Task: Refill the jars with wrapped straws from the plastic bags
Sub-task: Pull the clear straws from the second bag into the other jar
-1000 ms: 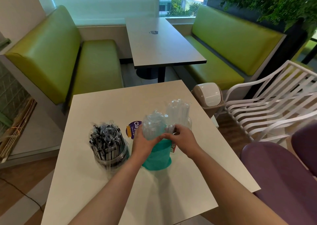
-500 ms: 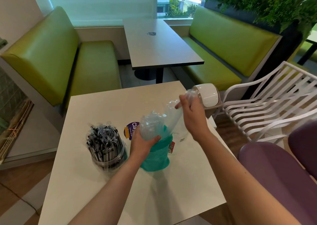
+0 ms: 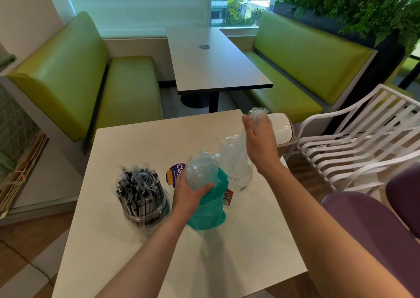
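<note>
Green booths lie beyond the white table, where one jar is already packed with dark wrapped straws. A clear bundle is clasped by the right hand above the second jar (seemingly unfilled); the teal bag is gripped by the left hand.
</note>
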Available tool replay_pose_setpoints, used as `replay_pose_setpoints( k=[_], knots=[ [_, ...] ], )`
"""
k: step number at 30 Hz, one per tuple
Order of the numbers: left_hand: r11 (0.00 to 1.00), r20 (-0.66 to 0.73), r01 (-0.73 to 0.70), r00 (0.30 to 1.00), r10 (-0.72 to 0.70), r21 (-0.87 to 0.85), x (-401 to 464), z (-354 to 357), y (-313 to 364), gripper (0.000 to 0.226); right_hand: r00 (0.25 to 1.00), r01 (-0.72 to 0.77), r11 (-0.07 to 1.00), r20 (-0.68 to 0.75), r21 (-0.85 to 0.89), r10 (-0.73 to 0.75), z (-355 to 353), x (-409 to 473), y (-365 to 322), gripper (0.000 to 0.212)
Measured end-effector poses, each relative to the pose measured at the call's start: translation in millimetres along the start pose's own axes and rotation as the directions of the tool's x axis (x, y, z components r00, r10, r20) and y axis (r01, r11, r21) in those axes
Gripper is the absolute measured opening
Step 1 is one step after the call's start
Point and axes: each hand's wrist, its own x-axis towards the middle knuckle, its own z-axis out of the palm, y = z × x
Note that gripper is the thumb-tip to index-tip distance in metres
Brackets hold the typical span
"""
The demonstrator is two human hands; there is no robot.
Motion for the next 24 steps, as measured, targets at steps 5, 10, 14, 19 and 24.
replay_pose_setpoints(
  k=[5,10,14,19,24],
  knots=[
    [1.000,0.001,-0.005,1.000,0.005,-0.006,-2,-1,0,0.093,0.956,-0.143,0.982,0.240,-0.126,0.170,34,-5,31,0.037],
    [1.000,0.002,-0.010,1.000,0.010,0.000,-3,-1,-1,0.092,0.893,-0.349,0.934,0.273,-0.080,0.357,56,-16,61,0.032],
    [1.000,-0.005,-0.005,1.000,0.005,-0.018,-2,-4,-2,0.094,0.930,-0.298,0.945,0.184,-0.137,0.320,65,-22,72,0.032],
    [1.000,-0.006,0.008,1.000,-0.009,-0.030,-3,-4,-2,0.094,0.934,-0.290,0.954,0.192,-0.081,0.300,70,-25,75,0.034],
    [0.999,0.000,0.005,1.000,-0.005,-0.044,-6,-7,0,0.091,0.926,-0.330,0.944,0.205,0.027,0.318,64,-34,81,0.038]
  ],
)
